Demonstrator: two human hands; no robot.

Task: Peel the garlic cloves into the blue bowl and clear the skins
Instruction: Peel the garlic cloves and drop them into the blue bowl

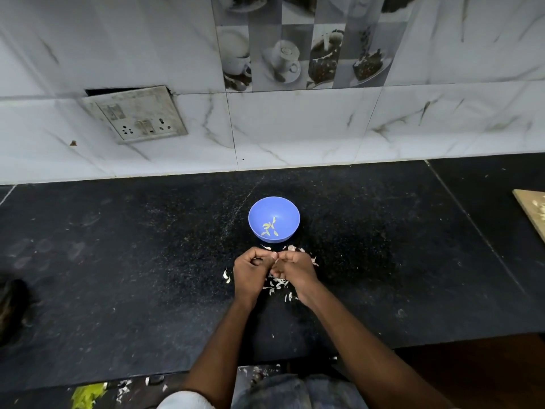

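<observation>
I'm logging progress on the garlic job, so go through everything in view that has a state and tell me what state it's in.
Round blue plastic bowl: upright on the black counter, a few pale peeled pieces inside.
Left hand: curled, fingertips pinched against the right hand.
Right hand: curled, pinching something too small to make out.
Papery white garlic skins: loose, scattered on the counter under the hands.
Grey wall socket plate: hanging crooked.

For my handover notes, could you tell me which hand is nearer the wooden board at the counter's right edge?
The right hand: it lies between the left hand and the wooden board, both far from it.
</observation>
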